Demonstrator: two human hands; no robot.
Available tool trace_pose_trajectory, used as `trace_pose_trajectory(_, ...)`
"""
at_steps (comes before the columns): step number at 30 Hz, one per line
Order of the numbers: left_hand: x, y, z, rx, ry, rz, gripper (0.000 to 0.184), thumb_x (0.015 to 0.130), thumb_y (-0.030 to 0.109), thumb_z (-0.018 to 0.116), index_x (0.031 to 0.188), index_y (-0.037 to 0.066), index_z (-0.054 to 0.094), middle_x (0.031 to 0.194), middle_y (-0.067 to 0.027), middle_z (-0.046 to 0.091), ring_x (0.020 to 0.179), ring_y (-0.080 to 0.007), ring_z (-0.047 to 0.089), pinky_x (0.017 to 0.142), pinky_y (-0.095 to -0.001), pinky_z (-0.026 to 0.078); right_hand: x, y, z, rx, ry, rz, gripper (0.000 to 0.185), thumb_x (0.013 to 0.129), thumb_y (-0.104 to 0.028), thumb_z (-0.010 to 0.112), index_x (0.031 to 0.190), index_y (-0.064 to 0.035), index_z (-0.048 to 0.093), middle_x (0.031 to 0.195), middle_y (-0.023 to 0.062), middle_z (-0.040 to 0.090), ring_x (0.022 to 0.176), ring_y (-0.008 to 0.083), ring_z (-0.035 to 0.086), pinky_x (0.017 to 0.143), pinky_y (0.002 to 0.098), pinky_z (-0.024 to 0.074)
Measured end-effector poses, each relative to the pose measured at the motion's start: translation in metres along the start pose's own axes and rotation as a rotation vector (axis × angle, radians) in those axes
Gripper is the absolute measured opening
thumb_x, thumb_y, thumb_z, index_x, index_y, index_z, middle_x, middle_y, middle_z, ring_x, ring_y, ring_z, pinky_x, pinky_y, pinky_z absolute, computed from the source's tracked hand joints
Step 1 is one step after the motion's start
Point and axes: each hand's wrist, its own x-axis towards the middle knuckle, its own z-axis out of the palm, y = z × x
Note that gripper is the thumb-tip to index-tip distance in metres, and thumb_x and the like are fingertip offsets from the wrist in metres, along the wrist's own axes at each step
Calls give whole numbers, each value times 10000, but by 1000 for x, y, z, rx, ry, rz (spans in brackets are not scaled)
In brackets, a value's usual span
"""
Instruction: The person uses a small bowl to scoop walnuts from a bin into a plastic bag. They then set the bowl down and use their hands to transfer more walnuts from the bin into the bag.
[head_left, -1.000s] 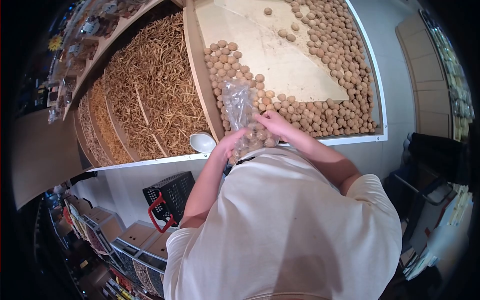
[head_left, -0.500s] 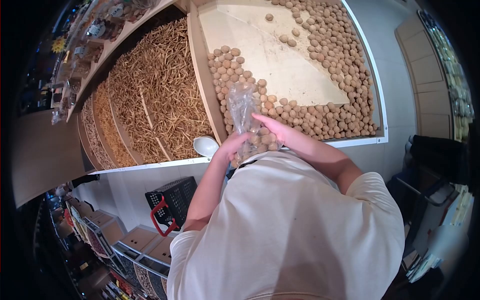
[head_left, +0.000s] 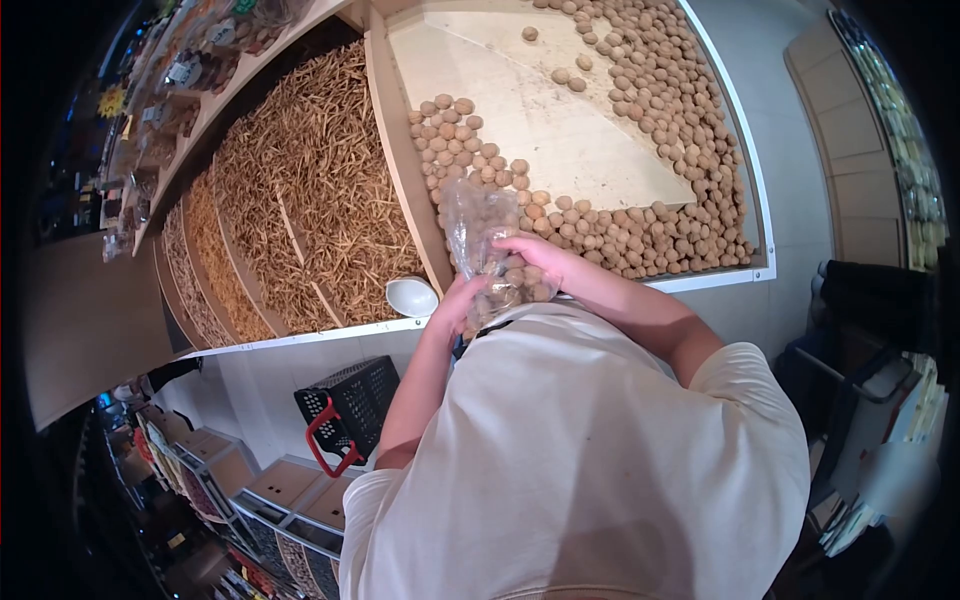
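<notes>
Looks like a shop, bulk dry-goods dept: open bin of walnuts (head_left: 690, 150) w/ loose stock just beyond the hands (head_left: 500, 270), shopping basket (head_left: 350, 410) below, approx. left.

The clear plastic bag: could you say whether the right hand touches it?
Touching: the head view shows the right hand with fingers on the clear plastic bag.

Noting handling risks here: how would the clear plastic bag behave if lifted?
The clear plastic bag looks floppy, its upper part creased. The round brown nuts inside its lower part probably make it bottom-heavy and apt to sag.
</notes>
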Motion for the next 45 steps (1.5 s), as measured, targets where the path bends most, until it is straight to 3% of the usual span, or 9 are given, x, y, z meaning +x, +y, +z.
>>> trace_pose_trajectory(5,-1,-4,-2,-53,21,-7,528,907,180,566,1379,14,397,1238,-131,560,1092,-229,591,900,-354,516,-5,3,1,-32,-18,-151,365,927,-39,547,1291,-53,515,1140,133,635,991,227,657,830,379,578)
trace_pose_trajectory(11,4,-10,-7,-7,51,11,474,920,205,543,1326,-14,438,1189,-154,602,1027,-248,647,875,-369,544,-15,-3,1,-166,-49,-194,436,915,-3,543,1345,-41,482,1271,115,599,1136,205,592,979,352,496)
trace_pose_trajectory(15,4,-8,-5,1,36,12,482,915,203,554,1329,-14,437,1192,-154,600,1031,-246,644,874,-369,543,-15,-2,-5,-162,-59,-212,433,915,-2,544,1342,-20,478,1301,114,583,1154,201,583,1002,347,474)
trace_pose_trajectory(24,6,-10,-6,47,23,19,507,898,183,581,1343,-4,427,1204,-159,590,1049,-252,633,882,-368,538,-19,-2,-6,-277,33,-232,339,971,-135,524,1267,29,545,1217,102,636,1142,207,593,993,340,470)
trace_pose_trajectory(32,6,-12,-6,24,15,1,528,896,178,584,1360,0,407,1237,-154,571,1053,-248,631,880,-361,539,-12,1,-15,-320,97,-199,342,997,-233,497,1255,-22,574,1190,89,647,1118,173,591,940,319,482)
trace_pose_trajectory(35,-7,1,8,-25,-21,-22,590,861,241,646,1362,16,431,1244,-105,572,1115,-216,576,938,-340,473,-15,1,-10,-294,79,-210,350,1000,-253,493,1252,-24,579,1176,79,654,1098,162,595,939,308,469)
trace_pose_trajectory(45,-3,-2,1,0,2,-25,549,863,213,638,1338,11,450,1219,-112,583,1094,-207,592,923,-337,494,-29,1,3,-401,123,-325,320,996,-220,503,1209,-12,619,1178,68,652,1087,155,596,960,295,449)
